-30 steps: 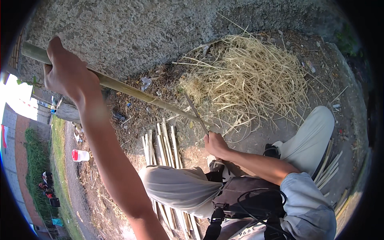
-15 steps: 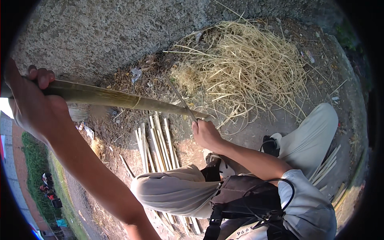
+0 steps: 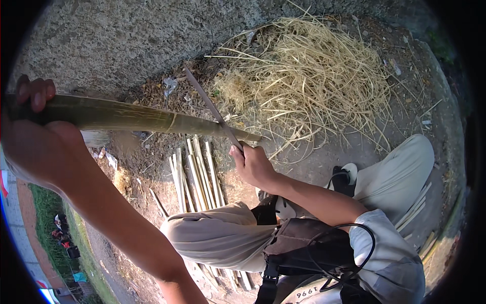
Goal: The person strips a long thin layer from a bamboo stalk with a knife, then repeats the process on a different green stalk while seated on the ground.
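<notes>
Though smooth, jointed bamboo pole (image 3: 119,115)

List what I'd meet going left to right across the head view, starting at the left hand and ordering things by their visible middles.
Left hand, bamboo pole, long narrow blade, right hand, heap of pale strands, right trouser leg.

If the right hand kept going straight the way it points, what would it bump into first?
The right hand would probably meet the bamboo pole first, though depth is unclear.
</notes>
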The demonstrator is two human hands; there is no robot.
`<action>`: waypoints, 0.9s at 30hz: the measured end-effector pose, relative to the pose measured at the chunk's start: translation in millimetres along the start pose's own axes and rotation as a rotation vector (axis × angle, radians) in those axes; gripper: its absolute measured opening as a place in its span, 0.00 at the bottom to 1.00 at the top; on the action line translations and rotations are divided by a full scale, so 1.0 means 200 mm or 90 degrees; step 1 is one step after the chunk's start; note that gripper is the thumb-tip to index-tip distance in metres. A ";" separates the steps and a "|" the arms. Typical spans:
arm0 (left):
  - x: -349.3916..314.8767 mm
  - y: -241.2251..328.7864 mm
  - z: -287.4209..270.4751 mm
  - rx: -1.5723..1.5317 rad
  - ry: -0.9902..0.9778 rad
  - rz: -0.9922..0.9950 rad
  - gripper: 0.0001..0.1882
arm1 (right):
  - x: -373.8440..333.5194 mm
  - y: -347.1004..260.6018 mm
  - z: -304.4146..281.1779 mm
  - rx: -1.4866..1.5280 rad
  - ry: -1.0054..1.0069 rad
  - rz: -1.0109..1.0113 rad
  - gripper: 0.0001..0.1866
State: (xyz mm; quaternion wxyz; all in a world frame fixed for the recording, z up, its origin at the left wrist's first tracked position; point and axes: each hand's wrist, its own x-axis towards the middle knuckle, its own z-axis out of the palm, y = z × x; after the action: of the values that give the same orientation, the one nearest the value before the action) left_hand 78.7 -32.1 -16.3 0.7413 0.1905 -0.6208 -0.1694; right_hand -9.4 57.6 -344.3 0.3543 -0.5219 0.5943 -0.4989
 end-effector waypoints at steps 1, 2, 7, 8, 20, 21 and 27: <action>-0.01 -0.02 0.00 0.035 0.055 0.016 0.08 | -0.04 0.19 0.00 -0.030 -0.048 0.140 0.15; 0.01 0.00 -0.02 0.033 0.052 0.028 0.08 | -0.11 0.43 0.02 -0.105 -0.062 0.181 0.16; 0.07 -0.07 -0.15 0.001 0.076 -0.034 0.13 | -0.12 0.63 -0.01 -0.200 -0.136 0.236 0.18; 0.08 -0.08 -0.18 0.005 0.076 -0.035 0.13 | -0.05 0.44 -0.03 -0.178 -0.152 0.256 0.18; 0.07 -0.07 -0.41 -0.011 0.020 -0.053 0.14 | -0.23 1.07 -0.05 -0.349 -0.341 0.243 0.15; 0.06 -0.09 -0.43 -0.015 0.003 -0.063 0.14 | -0.21 1.06 -0.03 -0.346 -0.338 0.241 0.15; 0.09 -0.01 -0.41 0.018 0.017 -0.065 0.14 | -0.07 0.24 0.04 -0.071 -0.088 0.121 0.17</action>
State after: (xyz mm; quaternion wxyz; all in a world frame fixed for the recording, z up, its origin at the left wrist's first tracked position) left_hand 163.7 -37.0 -14.1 0.7370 0.2344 -0.6028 -0.1960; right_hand -11.7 68.1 -392.9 0.4107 -0.5149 0.6421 -0.3923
